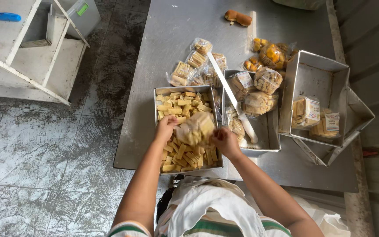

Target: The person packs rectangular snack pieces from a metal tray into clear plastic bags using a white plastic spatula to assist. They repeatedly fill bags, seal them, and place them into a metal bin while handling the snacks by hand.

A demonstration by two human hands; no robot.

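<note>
Left hand (165, 128) and right hand (224, 141), each grip pinching a clear plastic bag of pale biscuit sticks (197, 128) over the rectangular metal tray of biscuit sticks (187, 90) at the near tabletop edge. Beyond, bare steel tabletop (176, 26); left, open speckled floor (40, 145).

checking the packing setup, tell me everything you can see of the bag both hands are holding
The bag is small, of thin clear plastic, partly filled with pale yellow cut pieces like those below it. It is held up over the square metal tray of loose pieces. The left hand pinches its left side and the right hand grips its right edge. Its top looks open and crumpled, though blur hides detail.
</note>
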